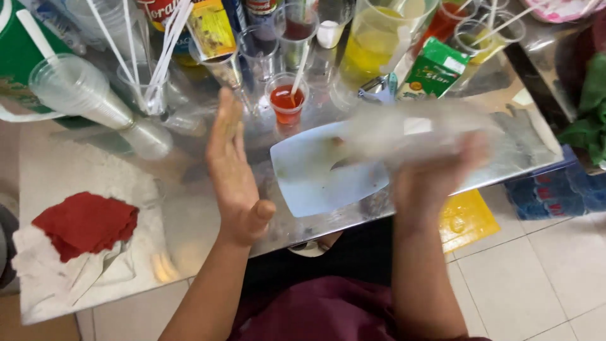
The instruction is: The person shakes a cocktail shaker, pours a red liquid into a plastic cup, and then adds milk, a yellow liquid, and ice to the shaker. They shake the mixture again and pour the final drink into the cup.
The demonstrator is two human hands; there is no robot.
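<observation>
Right hand (435, 180) grips a clear plastic piece (410, 129), heavily motion-blurred; looks like a bottle or a rolled sheet, cannot tell which. Fingers are curled up around its lower edge near the 3 o'clock end. Its long axis runs roughly 9-to-3 o'clock, tilted slightly up toward 3. It sits above the pale blue tray (315, 173), not resting on it.

Left hand (235, 170) is open, flat, fingers together and pointing to 12 o'clock, palm facing 3 o'clock toward the plastic. It holds nothing. The plastic's near end lies at 3 o'clock from this palm, a clear gap between them. The right hand is the one on the thing; the left is near but apart.

The plastic itself: transparent, whitish smear, a pale patch near its middle, no firm outline because of blur. The tray shows small brown specks on its surface.

Around: steel table (189, 221), reflective. At 12 o'clock from the tray, a small clear cup of red liquid (286, 101) with a white straw. At 1 o'clock, a tall jug of yellow liquid (372, 44) and a green carton (432, 69). At 10 o'clock, a stack of clear cups (82, 95) lying on its side. At 8 o'clock, a folded red cloth (85, 224) on white paper.
</observation>
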